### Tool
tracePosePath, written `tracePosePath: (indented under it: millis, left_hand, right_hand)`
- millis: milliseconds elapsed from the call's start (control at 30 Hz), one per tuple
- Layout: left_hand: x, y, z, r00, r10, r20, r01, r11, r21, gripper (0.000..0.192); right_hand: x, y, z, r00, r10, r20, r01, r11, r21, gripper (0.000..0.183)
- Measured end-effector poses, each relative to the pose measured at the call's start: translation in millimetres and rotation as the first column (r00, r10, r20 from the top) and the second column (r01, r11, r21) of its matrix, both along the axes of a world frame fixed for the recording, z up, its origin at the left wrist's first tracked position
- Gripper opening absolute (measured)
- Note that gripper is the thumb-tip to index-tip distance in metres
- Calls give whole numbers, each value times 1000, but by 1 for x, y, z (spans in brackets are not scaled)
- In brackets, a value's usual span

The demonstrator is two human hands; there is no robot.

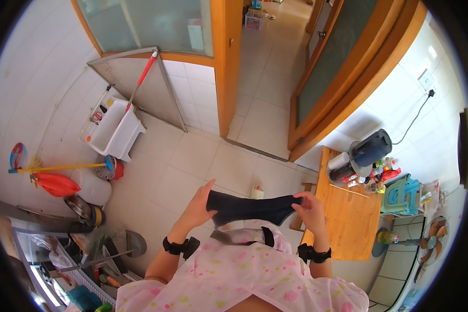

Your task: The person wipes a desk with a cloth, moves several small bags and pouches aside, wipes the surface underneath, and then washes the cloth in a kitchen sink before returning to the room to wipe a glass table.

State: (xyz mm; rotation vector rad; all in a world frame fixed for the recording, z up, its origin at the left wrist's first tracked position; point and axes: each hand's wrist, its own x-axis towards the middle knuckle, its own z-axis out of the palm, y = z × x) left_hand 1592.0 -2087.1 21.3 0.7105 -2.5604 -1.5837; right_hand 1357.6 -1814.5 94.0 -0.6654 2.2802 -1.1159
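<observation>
A dark navy piece of stretchy cloth (pixel 253 207), perhaps a small garment, is spread between my two hands in front of my body. My left hand (pixel 197 206) grips its left end, thumb below and fingers along the edge. At the other end, my right hand (pixel 311 211) pinches the upper corner between thumb and fingers. The top edge sags slightly in the middle. Below the cloth, a grey and black strap or band (pixel 243 237) lies against my pink dotted top (pixel 241 269).
To the right stands a wooden table (pixel 351 222) bearing an electric kettle (pixel 372 148) and several bottles; a fan (pixel 431 243) is beyond. A white sink (pixel 113 124) with a red-handled pole stands at left. The doorway (pixel 261 89) opens ahead. A cluttered rack (pixel 78 269) is at lower left.
</observation>
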Motion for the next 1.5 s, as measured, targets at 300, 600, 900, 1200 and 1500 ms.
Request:
tracePosePath:
  millis: [300, 600, 900, 1200, 1500]
  left_hand:
    - [-65, -41, 8, 997, 65, 48, -61, 994, -85, 94]
    - [-159, -100, 10, 986, -42, -161, 19, 989, -144, 52]
    - [-219, -145, 5, 990, -106, -92, 94, 987, -127, 19]
    - [-303, -196, -48, 943, -196, -270, 217, 975, 53, 16]
    - [-377, -184, -66, 919, -371, -132, 394, 881, 264, 25]
  right_hand:
    - [-62, -50, 6, 997, 61, -51, -65, 995, -74, 25]
    - [-129, -67, 0, 993, -9, -115, -3, 994, -105, 30]
    - [-156, -84, -6, 988, -22, -152, 22, 1000, -3, 27]
    - [-177, -116, -13, 863, -113, -493, 136, 991, 12, 17]
    - [-201, -193, -28, 937, -243, -252, 251, 968, 0, 18]
